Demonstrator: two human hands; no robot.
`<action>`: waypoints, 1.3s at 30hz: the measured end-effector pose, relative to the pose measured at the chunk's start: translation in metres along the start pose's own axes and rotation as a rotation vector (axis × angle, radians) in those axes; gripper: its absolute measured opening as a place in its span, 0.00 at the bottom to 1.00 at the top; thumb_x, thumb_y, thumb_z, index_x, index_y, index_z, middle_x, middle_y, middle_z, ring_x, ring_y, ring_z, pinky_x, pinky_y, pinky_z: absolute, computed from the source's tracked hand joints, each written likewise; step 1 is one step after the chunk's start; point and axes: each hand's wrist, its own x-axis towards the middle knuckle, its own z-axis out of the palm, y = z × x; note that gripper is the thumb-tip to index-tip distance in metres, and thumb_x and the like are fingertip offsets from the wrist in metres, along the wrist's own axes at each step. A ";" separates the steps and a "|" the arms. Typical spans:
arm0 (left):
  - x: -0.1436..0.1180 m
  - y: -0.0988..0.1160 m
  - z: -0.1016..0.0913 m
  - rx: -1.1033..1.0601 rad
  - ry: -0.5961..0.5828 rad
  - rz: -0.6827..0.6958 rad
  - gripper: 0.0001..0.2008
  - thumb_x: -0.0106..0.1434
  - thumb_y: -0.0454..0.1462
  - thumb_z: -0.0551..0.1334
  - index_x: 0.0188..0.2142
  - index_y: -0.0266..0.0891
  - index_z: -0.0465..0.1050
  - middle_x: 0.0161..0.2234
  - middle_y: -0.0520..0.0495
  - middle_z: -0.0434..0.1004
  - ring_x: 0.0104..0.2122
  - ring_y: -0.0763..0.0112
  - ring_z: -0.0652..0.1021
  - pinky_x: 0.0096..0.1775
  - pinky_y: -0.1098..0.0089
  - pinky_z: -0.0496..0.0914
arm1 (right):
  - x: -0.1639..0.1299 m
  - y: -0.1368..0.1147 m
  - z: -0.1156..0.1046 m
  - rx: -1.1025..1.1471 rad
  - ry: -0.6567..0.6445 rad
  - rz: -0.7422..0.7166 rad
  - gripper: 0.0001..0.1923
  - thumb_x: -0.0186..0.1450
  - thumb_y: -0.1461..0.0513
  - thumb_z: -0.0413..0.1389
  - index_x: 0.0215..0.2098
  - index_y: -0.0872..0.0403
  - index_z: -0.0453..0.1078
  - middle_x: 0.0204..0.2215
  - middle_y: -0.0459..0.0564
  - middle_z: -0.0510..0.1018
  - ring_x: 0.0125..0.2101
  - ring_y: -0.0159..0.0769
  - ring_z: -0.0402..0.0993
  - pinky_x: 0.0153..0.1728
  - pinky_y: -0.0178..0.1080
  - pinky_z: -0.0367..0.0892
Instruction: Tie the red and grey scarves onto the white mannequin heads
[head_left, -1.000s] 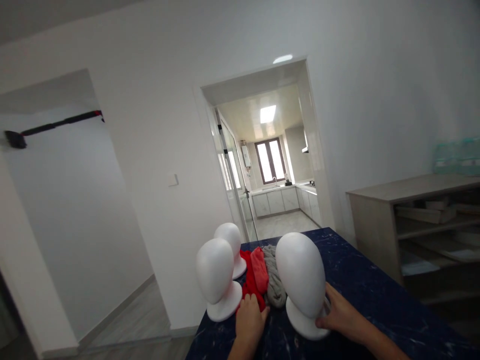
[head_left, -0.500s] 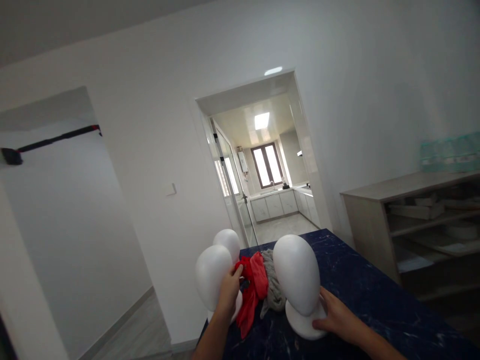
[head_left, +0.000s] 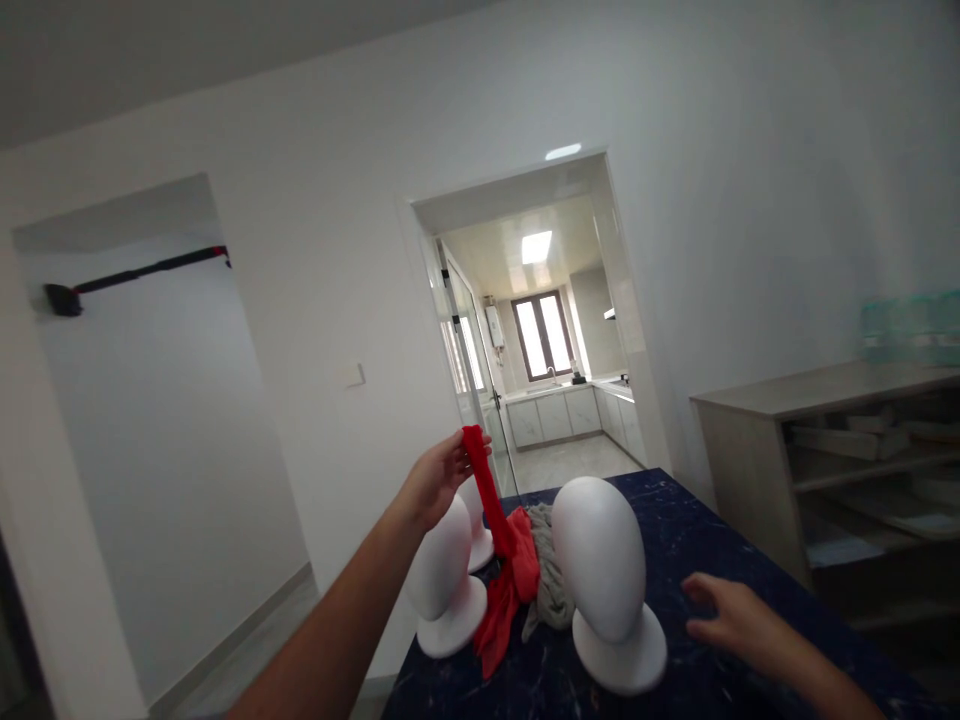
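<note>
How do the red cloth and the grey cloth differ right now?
The red fabric cloth is pinched in the left hand and drawn up off the dark blue marbled table; the grey knitted cloth lies bunched and untouched. Both sit between the white foam mannequin heads.

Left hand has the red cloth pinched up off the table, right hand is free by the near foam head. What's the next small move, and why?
Probably keep lifting the red cloth until its tail clears. The left hand pinches only its top end, while the lower part drapes against the grey cloth between the foam heads. The right hand hovers open beside the near head, touching nothing, so it seems free to take the hanging end.
</note>
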 end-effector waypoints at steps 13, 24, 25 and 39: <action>-0.110 0.048 0.133 -0.138 -0.492 -0.023 0.19 0.76 0.46 0.58 0.54 0.35 0.79 0.57 0.37 0.81 0.63 0.47 0.75 0.67 0.47 0.65 | -0.048 -0.251 0.068 0.406 -0.102 -0.358 0.42 0.54 0.51 0.75 0.63 0.47 0.67 0.51 0.52 0.82 0.49 0.52 0.79 0.52 0.54 0.74; -0.123 0.085 0.132 -0.335 -0.355 0.181 0.26 0.80 0.45 0.44 0.67 0.34 0.66 0.61 0.41 0.77 0.66 0.44 0.71 0.63 0.45 0.68 | -0.032 -0.191 -0.022 0.364 -0.333 -0.053 0.18 0.65 0.47 0.65 0.40 0.53 0.77 0.15 0.39 0.68 0.16 0.28 0.61 0.23 0.36 0.59; -0.118 0.085 0.128 -0.350 -0.320 0.215 0.27 0.80 0.45 0.43 0.68 0.34 0.64 0.62 0.41 0.76 0.66 0.43 0.70 0.63 0.44 0.68 | -0.029 -0.185 -0.037 0.338 -0.303 -0.050 0.17 0.65 0.47 0.65 0.40 0.53 0.77 0.15 0.39 0.67 0.16 0.28 0.59 0.22 0.36 0.57; -0.004 0.004 0.051 -0.573 -0.205 0.175 0.27 0.75 0.48 0.56 0.65 0.32 0.65 0.65 0.33 0.71 0.67 0.54 0.70 0.66 0.59 0.69 | 0.025 -0.125 -0.136 0.688 -0.356 0.037 0.16 0.69 0.50 0.64 0.32 0.53 0.76 0.13 0.34 0.53 0.15 0.22 0.44 0.22 0.35 0.61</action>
